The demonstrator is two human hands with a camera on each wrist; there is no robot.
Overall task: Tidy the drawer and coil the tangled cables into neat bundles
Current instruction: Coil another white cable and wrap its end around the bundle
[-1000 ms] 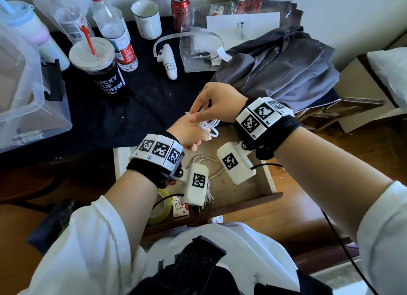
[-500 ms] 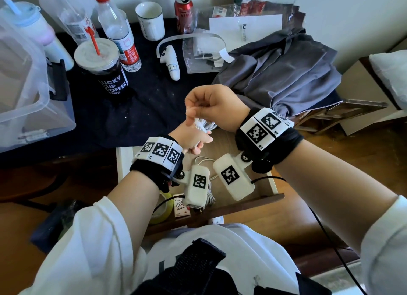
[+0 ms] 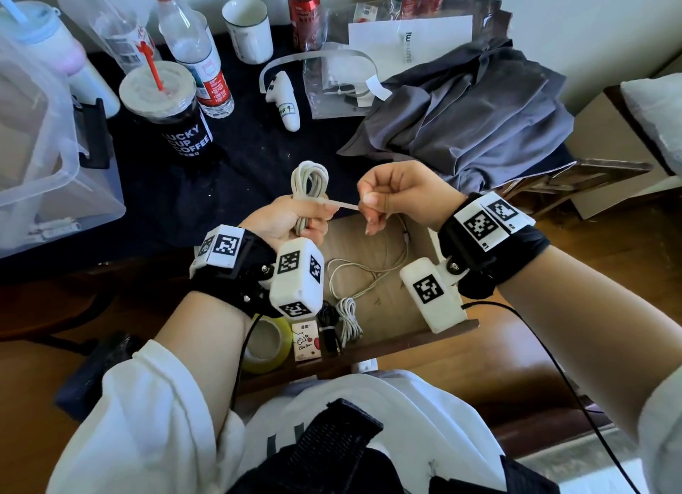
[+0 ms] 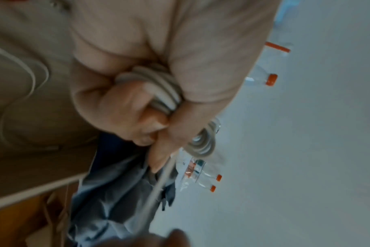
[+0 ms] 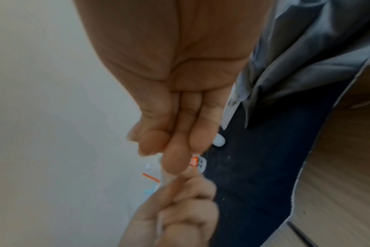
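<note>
My left hand [image 3: 295,220] grips a coiled white cable [image 3: 309,178] upright, its loops sticking up above the fist; the left wrist view shows the loops [image 4: 158,86] clamped between fingers and palm. My right hand [image 3: 391,194] pinches the cable's free end [image 3: 343,205] and holds it taut, sideways from the coil. Both hands hover over the open wooden drawer [image 3: 457,325]. In the drawer lie a loose thin white cable [image 3: 369,272], a small bundled white cable [image 3: 348,320] and a black bundle [image 3: 328,327].
A yellow tape roll [image 3: 267,342] and a small carton [image 3: 306,340] sit at the drawer's front left. The dark tabletop [image 3: 236,169] carries a coffee cup [image 3: 166,109], bottles, a mug [image 3: 248,28], a can [image 3: 304,14], a white controller [image 3: 284,100], grey cloth [image 3: 461,117] and a clear bin [image 3: 40,154].
The hands have drawn apart: the left hand turned the coil upright, and the right hand pulled the free end out to the right, taut.
</note>
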